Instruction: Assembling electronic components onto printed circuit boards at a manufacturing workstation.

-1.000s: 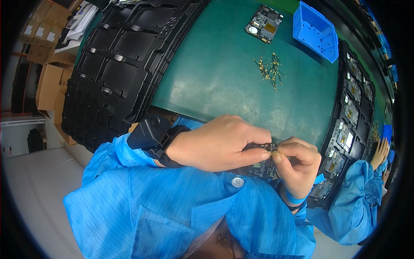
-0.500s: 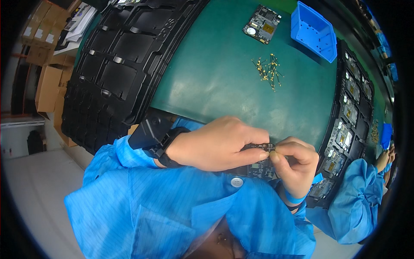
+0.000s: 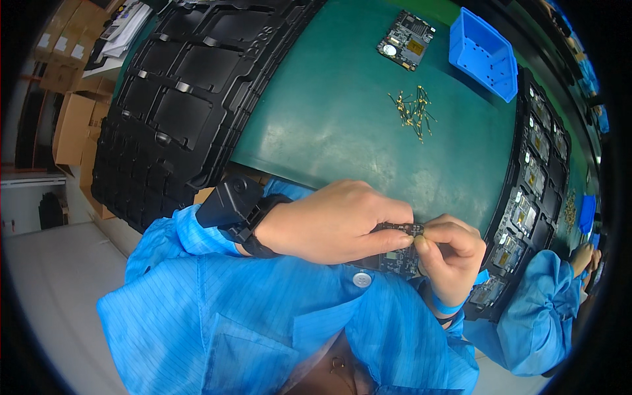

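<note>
Close to my body, my left hand [image 3: 336, 222] grips a dark circuit board [image 3: 395, 261], thumb on its face and fingers around the far side. My right hand [image 3: 454, 258] pinches thumb and forefinger together at the board's upper right edge. Whatever sits between those fingertips is too small and covered to make out. Much of the board is hidden behind my left hand. Farther off on the green mat lies a loose pile of short black cables [image 3: 415, 113] with gold-coloured ends.
Another circuit board [image 3: 403, 56] lies at the mat's far side, beside a blue plastic bin [image 3: 484, 74]. Black moulded trays [image 3: 187, 66] stand at the left. At the right, a black tray [image 3: 512, 168] holds several boards; beyond it a co-worker's blue sleeve [image 3: 536, 309] shows.
My view has shifted slightly, so the mat's contents appear a little lower. Both hands keep their hold at the board, with only a small shift of the right fingertips.
</note>
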Motion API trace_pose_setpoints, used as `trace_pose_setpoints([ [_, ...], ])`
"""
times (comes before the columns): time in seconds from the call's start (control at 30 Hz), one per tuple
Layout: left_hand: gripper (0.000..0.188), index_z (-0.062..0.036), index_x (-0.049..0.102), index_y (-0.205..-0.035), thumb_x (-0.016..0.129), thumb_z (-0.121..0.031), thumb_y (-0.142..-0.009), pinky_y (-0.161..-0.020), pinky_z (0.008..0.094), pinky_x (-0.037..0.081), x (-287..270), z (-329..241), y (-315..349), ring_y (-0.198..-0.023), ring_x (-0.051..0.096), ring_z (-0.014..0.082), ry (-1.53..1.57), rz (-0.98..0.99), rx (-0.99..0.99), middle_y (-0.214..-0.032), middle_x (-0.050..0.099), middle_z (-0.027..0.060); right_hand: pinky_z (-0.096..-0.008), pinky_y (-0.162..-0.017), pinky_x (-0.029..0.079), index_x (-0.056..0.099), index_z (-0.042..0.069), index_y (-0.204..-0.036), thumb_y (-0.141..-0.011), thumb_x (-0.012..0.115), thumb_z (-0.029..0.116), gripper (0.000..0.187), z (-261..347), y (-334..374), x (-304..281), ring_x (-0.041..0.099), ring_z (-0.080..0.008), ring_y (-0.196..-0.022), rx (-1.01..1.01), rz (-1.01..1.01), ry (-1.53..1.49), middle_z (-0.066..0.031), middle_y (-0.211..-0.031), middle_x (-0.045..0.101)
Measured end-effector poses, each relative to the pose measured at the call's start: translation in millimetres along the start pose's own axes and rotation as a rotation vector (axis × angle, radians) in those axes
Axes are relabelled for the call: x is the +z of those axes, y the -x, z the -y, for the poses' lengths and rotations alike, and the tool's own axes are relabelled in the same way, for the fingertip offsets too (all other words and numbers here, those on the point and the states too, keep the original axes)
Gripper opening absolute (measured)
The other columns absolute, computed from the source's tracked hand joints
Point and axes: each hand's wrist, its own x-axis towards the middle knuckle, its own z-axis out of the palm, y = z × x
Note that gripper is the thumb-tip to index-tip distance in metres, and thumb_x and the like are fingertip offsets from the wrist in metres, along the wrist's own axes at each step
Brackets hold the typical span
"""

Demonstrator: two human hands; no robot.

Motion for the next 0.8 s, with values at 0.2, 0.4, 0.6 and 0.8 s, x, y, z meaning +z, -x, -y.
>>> trace_pose_setpoints([
  [0.2, 0.016, -0.0040, 0.056, -0.084, 0.055, -0.020, -0.082, -0.051, 0.0329, 0.040, 0.8, 1.3, 1.0, -0.059, 0.056, 0.0270, 0.004, 0.002, 0.008, -0.066, 0.057, 0.0108, -0.0274, -0.065, 0.046, 0.061, -0.003, -0.071, -0.066, 0.066, -0.003, 0.007, -1.0, -0.1, -0.1, 0.057, -0.0170, -0.059, -0.042, 0.012, 0.027, -0.0101, -0.066, 0.061],
  [0.4, 0.015, -0.0038, 0.055, -0.085, 0.055, -0.019, -0.082, -0.051, 0.0328, 0.040, 0.8, -0.3, 0.9, -0.059, 0.056, 0.0268, 0.013, 0.039, -0.025, -0.065, 0.056, 0.0109, -0.0277, -0.065, 0.046, 0.061, -0.002, -0.071, -0.066, 0.066, -0.004, 0.008, -3.2, 1.7, 0.1, 0.058, -0.0169, -0.059, -0.054, 0.009, 0.003, -0.0099, -0.066, 0.060],
  [0.6, 0.014, -0.0040, 0.055, -0.086, 0.055, -0.017, -0.082, -0.050, 0.0330, 0.040, 5.2, 2.2, 2.7, -0.058, 0.055, 0.0268, 0.032, 0.022, 0.003, -0.066, 0.056, 0.0107, -0.0258, -0.059, 0.046, 0.061, -0.002, -0.071, -0.065, 0.066, -0.004, 0.008, -2.1, 4.7, 0.6, 0.058, -0.0165, -0.059, -0.042, 0.013, 0.011, -0.0096, -0.065, 0.060],
  [0.8, 0.015, -0.0047, 0.055, -0.087, 0.057, -0.019, -0.081, -0.051, 0.0332, 0.040, 1.8, -2.0, 3.3, -0.060, 0.055, 0.0276, 0.005, 0.072, -0.026, -0.066, 0.055, 0.0109, -0.0239, -0.052, 0.044, 0.061, -0.001, -0.071, -0.065, 0.066, -0.004, 0.009, -3.8, 6.2, 1.2, 0.058, -0.0160, -0.057, -0.069, 0.013, -0.006, -0.0092, -0.064, 0.060],
])
